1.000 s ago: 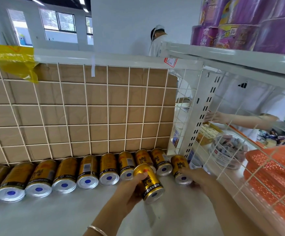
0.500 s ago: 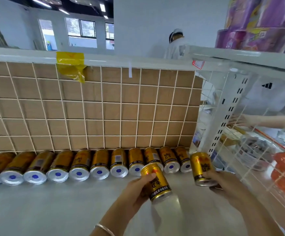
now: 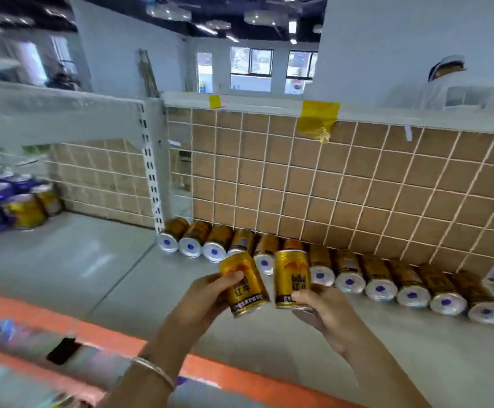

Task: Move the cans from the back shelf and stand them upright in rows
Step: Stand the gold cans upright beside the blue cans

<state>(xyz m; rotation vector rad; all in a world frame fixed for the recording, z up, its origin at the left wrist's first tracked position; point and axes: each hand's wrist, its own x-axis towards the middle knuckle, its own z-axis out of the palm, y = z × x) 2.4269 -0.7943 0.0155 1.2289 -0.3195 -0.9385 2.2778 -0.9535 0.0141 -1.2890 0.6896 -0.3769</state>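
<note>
while each hand holds one gold can, the lying row (image 3: pixel 381 278) waits on its side along the far wire grid (image 3: pixel 328 187).

the left hand (image 3: pixel 201 301) wraps its fingers round a tilted can (image 3: pixel 244 282); the right hand (image 3: pixel 325 313) grips a nearly upright can (image 3: pixel 292 278) low on its body. the two cans sit just beside each other above the shelf (image 3: pixel 92 260). they look stiff, smooth and slick, probably full and weighty, so a wrap round the mid-body suits best. thin walls could dent if squeezed or dropped. open room lies on the near-left shelf. mind the orange front edge (image 3: pixel 240 375) and the white upright post (image 3: pixel 151 178) at the row's left end.
</note>
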